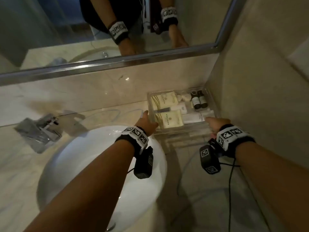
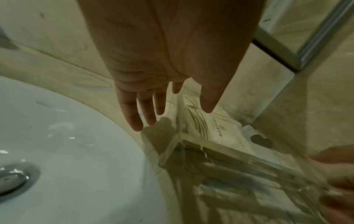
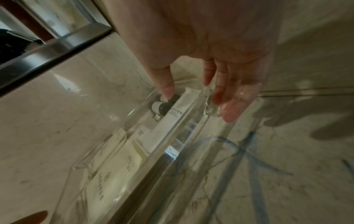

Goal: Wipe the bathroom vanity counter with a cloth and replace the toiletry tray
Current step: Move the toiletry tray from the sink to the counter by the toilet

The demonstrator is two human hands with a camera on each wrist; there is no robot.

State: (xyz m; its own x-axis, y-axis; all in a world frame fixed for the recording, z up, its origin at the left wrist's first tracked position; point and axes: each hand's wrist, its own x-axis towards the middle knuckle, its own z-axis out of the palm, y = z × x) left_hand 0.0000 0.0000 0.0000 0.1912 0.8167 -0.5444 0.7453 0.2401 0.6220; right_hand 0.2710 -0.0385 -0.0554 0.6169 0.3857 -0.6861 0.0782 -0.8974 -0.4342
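Head view suggests the task is near its end: toiletry tray [image 1: 181, 111] sits at 2 o'clock in the tabletop [image 1: 103, 118] corner, left hand [image 1: 147, 122] and right hand [image 1: 215, 123] flanking it, grip released, no cloth visible.

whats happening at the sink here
A person is handling a clear toiletry tray in the back right corner of a marble vanity counter, beside a white basin. The left hand is at the tray's left side with fingers straight, and the right hand is at its right end, fingers also fairly straight. Whether either hand actually touches the tray is hard to tell. The tray holds cream packets, a white tube and two dark bottles. No cloth is in view.
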